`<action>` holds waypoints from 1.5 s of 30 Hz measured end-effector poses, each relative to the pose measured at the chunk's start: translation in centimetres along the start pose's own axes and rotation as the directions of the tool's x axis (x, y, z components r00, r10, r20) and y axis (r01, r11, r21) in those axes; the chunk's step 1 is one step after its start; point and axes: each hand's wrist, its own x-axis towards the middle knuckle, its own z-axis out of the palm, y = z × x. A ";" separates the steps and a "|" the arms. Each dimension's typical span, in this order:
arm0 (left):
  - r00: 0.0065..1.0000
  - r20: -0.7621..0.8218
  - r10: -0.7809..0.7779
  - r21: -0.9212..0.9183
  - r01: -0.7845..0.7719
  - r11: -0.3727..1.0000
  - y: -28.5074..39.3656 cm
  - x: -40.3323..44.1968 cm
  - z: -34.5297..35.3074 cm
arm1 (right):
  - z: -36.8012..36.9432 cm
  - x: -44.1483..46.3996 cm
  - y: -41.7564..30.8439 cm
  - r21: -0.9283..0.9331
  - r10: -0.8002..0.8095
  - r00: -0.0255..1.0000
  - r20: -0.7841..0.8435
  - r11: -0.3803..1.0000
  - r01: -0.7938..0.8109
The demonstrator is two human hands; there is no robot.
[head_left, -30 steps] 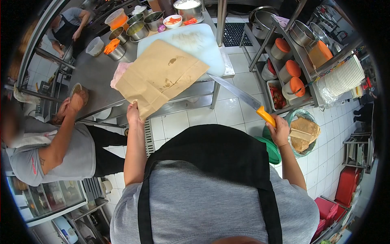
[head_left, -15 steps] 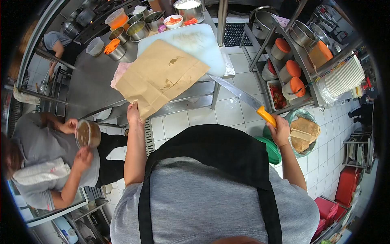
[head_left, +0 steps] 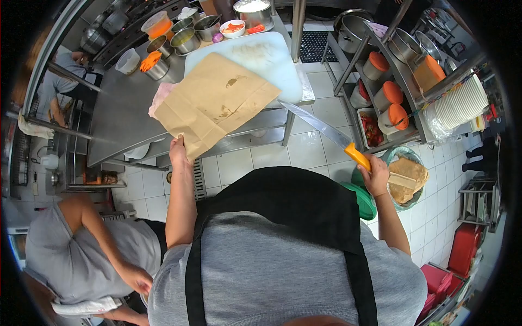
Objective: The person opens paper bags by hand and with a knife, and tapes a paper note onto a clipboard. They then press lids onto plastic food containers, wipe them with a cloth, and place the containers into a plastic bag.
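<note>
Knife tip to ten o'clock, brown paper slanting to half past one

Taking the middle of your view as the dial's centre, your knife is at two o'clock. Its long axis runs from four to ten, the yellow handle at the four end, the blade tip just beside the paper's corner; you cannot tell whether they touch. Your right hand has its fingers clamped around that handle.

The brown paper lies at eleven o'clock, over part of the white board on the counter, its long axis from about half past seven to half past one. Your left hand has its fingers clamped on the near edge. Something pink shows at the paper's nine o'clock side.

Count one knife, one brown paper and one board. On the shelf unit at two o'clock, you have three orange-lidded round containers.
</note>
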 end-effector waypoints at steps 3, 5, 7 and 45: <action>1.000 0.000 -0.004 0.015 0.004 1.000 -0.2 0.6 -0.3 | -0.1 0.1 -0.2 -0.007 0.002 1.000 0.001 1.000 -0.002; 1.000 -0.002 -0.003 0.020 0.003 1.000 -0.6 1.1 -0.6 | -0.1 0.2 -0.3 -0.006 0.003 1.000 -0.001 1.000 -0.003; 1.000 -0.006 -0.004 0.017 0.004 1.000 -0.6 1.0 -0.6 | -0.1 0.2 -0.2 -0.001 0.007 1.000 -0.002 1.000 -0.007; 1.000 -0.012 0.013 0.010 -0.013 1.000 0.0 0.0 0.0 | -0.3 0.4 -0.3 0.002 -0.026 1.000 0.007 1.000 0.026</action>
